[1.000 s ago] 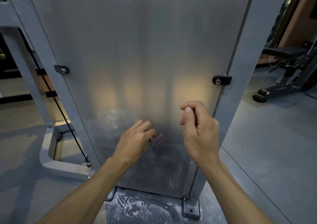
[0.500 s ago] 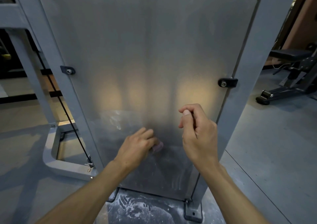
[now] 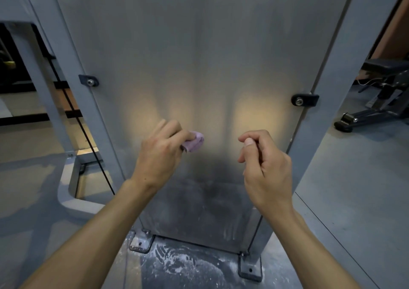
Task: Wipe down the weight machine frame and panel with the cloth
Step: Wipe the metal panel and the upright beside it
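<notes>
Left hand [image 3: 160, 156] is pinching the cloth [image 3: 194, 143] against the panel [image 3: 199, 67]. Right hand [image 3: 265, 169] is hovering nearby, fingers curled together, holding nothing.

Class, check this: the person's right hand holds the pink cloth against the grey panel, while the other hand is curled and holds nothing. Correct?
Not quite. In the head view the left hand holds the pink cloth against the panel; the right hand is curled and holds nothing.

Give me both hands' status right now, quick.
Left hand: closed on the pink cloth, holding it at the panel.
Right hand: fingers curled, nothing visible in its grip, held off the panel.
</notes>
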Demonstrator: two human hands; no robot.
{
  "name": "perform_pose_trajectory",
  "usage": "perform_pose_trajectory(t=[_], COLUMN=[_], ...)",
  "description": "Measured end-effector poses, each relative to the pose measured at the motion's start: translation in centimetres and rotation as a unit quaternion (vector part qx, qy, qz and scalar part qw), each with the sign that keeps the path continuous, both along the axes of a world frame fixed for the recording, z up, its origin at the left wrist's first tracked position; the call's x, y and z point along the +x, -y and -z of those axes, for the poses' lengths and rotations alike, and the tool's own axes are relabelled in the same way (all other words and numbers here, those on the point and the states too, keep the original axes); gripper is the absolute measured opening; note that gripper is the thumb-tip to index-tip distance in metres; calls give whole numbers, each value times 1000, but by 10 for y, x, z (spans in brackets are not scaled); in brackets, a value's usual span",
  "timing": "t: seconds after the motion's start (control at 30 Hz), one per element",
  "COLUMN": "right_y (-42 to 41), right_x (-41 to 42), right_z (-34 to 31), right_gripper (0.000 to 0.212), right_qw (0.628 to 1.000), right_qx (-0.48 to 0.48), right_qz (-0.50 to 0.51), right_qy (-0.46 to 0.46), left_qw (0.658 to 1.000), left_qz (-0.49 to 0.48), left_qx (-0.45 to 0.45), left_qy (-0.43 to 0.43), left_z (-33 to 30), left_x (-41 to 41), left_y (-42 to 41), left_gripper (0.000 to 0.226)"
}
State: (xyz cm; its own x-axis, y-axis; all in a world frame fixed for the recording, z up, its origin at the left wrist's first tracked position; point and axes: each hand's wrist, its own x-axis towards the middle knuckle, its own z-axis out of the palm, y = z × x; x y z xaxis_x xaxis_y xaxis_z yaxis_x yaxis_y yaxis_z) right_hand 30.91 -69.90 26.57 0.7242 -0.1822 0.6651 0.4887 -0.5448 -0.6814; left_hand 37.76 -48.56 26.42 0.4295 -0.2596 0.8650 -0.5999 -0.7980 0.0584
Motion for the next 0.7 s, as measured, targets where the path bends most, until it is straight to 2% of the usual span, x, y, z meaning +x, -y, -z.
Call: perform_pose_trajectory(t=[0.13,0.2,0.27,0.33,0.5,0.6,0.7], right_y=[2,0,-1,-3,-8,-9,-9], right_x=[-2,-3,-5,-5,-2,1,4], right_z=[4,3,1,1,2,3,5], right_gripper=[18,18,19,19,17,17,17], right_qw=[1000,1000,1000,1000,1000,1000,999], right_qx=[0,-1,1,2,-4,-18,-24], right_qz=[4,0,-7,-14,-13,-17,-24], right_qy=[-6,-7,-7,-8,-4,-6,-13], left_qw=[989,979,975,984,999,999,990], left_qz=[48,51,46,41,-8,-4,44], left_qx=[99,140,158,134,43,31,78], left_qy=[-95,-140,-147,-114,-9,-36,-108], left_z=[63,82,77,53,-12,6,50], left_x=[-9,-10,-9,-8,-3,1,-1], left_y=[-3,-12,-16,-16,-24,-24,-25], left_gripper=[23,11,5,12,3,5,6])
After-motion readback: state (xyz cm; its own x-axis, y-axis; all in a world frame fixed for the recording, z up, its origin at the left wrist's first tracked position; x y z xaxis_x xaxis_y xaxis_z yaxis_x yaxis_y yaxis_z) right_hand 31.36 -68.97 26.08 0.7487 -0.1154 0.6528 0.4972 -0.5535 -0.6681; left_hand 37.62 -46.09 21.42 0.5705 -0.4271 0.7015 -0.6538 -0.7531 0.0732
